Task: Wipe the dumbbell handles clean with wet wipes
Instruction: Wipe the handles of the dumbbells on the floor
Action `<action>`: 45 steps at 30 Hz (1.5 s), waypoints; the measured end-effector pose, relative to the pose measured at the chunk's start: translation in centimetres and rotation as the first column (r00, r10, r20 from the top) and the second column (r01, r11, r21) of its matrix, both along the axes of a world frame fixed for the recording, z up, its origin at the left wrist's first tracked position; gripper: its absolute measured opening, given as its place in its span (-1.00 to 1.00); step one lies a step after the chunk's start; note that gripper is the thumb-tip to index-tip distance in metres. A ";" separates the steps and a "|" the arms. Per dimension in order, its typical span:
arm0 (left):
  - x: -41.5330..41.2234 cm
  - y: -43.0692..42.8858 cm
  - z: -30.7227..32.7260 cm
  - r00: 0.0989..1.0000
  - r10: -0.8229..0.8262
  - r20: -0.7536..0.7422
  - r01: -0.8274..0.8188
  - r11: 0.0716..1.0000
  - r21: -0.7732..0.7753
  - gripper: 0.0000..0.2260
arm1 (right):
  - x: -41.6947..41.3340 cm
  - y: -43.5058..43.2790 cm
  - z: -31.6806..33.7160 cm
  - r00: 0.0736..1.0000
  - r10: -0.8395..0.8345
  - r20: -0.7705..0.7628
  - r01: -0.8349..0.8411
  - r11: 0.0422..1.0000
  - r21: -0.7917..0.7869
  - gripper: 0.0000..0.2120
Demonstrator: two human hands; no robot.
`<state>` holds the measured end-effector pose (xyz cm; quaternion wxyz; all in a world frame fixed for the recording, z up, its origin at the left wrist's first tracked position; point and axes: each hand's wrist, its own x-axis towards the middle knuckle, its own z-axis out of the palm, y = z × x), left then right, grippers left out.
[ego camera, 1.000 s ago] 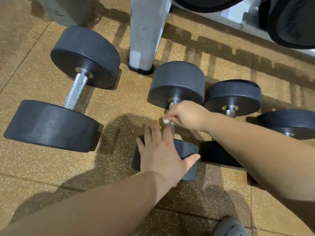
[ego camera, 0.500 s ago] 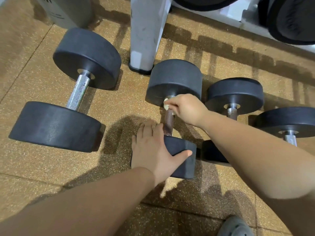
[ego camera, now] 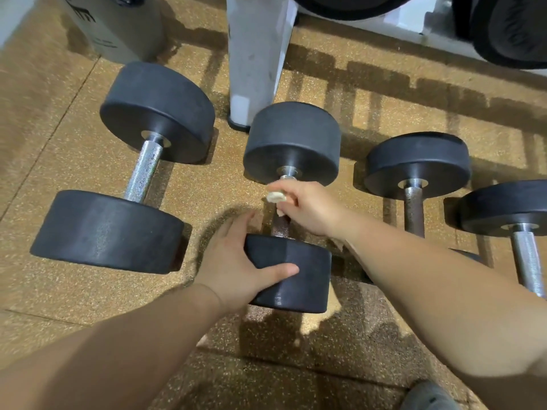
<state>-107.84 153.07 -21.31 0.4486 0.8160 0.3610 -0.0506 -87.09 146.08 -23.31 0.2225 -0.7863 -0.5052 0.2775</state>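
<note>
A black dumbbell lies on the floor in the middle, its dark handle running toward me. My right hand is wrapped round the upper part of that handle with a crumpled white wet wipe pinched against it. My left hand rests on the near head of the same dumbbell, fingers on its left side and thumb across its top.
A bigger dumbbell with a shiny handle lies at the left. Two smaller dumbbells lie at the right, partly under my right forearm. A white rack leg stands just behind. The floor is speckled brown rubber; a grey shoe shows at the bottom.
My right hand slid with the wipe up the handle toward the far head, then back a little. My left hand shifted to the left side of the near head, uncovering more of it.
</note>
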 end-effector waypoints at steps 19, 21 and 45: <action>0.6 1.7 1.2 0.996 0.068 -0.050 -0.055 0.970 0.235 0.01 | 0.3 1.3 -3.0 0.982 -0.189 0.019 0.182 0.965 0.189 -0.89; -0.1 2.6 0.9 0.995 0.098 -0.021 -0.092 0.976 0.197 -0.02 | -1.1 0.6 -3.3 0.987 -0.140 -0.078 0.149 0.981 0.127 -0.83; 1.6 -0.6 2.6 0.984 0.120 -0.134 -0.054 0.908 0.416 -0.17 | -2.5 3.3 -2.0 0.934 -0.278 -0.226 0.304 0.948 0.091 -0.92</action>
